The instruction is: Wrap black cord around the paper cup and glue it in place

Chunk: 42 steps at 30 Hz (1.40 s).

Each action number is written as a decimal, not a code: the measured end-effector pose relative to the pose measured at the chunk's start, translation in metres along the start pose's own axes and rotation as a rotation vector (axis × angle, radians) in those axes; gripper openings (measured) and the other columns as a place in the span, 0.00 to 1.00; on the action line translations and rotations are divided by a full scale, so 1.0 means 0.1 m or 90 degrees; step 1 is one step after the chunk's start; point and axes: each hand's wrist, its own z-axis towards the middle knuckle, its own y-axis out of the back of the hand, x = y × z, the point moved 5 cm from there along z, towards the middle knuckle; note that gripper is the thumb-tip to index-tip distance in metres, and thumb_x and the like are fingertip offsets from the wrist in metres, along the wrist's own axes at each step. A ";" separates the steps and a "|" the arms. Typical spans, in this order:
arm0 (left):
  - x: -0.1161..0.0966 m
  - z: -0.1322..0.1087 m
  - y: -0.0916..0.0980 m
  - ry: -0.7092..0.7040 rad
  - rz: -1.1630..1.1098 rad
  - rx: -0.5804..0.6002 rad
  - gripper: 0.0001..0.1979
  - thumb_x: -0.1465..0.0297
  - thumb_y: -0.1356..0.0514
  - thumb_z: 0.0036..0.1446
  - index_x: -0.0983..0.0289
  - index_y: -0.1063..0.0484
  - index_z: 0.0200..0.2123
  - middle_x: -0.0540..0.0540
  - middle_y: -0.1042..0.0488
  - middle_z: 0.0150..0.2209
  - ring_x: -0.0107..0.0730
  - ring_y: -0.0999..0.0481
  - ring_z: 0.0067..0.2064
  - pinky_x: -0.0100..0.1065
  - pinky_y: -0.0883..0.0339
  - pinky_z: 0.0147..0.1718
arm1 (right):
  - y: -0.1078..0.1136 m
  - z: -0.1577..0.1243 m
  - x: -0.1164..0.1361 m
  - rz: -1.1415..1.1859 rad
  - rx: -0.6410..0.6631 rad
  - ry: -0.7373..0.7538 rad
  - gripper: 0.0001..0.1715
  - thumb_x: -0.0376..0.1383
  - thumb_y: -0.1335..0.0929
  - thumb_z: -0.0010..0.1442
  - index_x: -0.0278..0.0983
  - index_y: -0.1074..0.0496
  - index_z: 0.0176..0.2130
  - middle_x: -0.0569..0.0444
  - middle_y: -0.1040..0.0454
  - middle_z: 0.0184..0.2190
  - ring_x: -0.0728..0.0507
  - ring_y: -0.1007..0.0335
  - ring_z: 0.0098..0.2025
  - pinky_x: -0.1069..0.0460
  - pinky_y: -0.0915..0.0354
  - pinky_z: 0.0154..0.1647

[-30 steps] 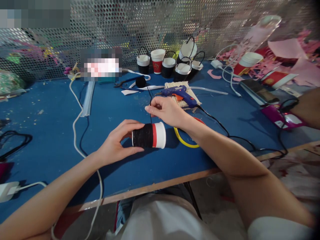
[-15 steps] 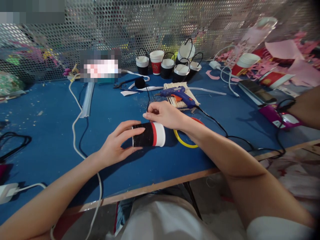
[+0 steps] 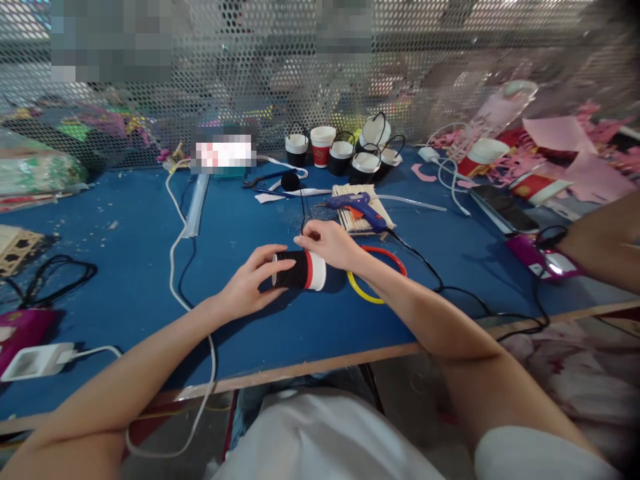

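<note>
My left hand is closed around a paper cup lying on its side, with its rim to the right. Black cord is wound over the cup's lower part, leaving a red band and the white top part bare. My right hand pinches the black cord just above the cup. From there the strand leads back to a small ball of black cord on the table. My right fingers partly cover the cup's upper side.
Behind lie a blue glue gun on wooden sticks and several black-wrapped cups with handles. A red-and-yellow ring lies beside my right forearm. A white cable runs at left. Another person's arm reaches in at right.
The view has tilted up and shifted left. The cup has turned slightly, so its base edge shows more. Both hands keep nearly the same hold.
</note>
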 end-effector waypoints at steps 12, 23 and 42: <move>0.08 -0.05 0.00 -0.042 -0.005 0.005 0.22 0.79 0.43 0.54 0.59 0.40 0.52 0.64 0.41 0.54 0.40 0.36 0.55 0.43 0.30 0.46 | -0.04 -0.05 0.05 0.015 -0.039 -0.001 0.15 0.43 0.37 0.57 0.37 0.38 0.25 0.60 0.38 0.20 0.52 0.45 0.23 0.55 0.50 0.26; 0.12 -0.04 -0.01 0.026 -0.058 0.020 0.24 0.66 0.39 0.53 0.60 0.40 0.53 0.65 0.42 0.55 0.45 0.38 0.56 0.47 0.33 0.47 | -0.13 -0.04 0.00 0.002 -0.051 0.006 0.15 0.42 0.37 0.57 0.36 0.38 0.24 0.60 0.39 0.19 0.52 0.46 0.23 0.55 0.49 0.27; 0.29 -0.08 -0.11 0.301 -0.335 0.109 0.29 0.62 0.37 0.50 0.61 0.42 0.53 0.60 0.35 0.49 0.35 0.28 0.42 0.38 0.29 0.41 | -0.10 -0.11 0.02 0.000 -0.078 0.003 0.12 0.38 0.36 0.58 0.36 0.37 0.25 0.58 0.36 0.22 0.51 0.41 0.26 0.55 0.45 0.29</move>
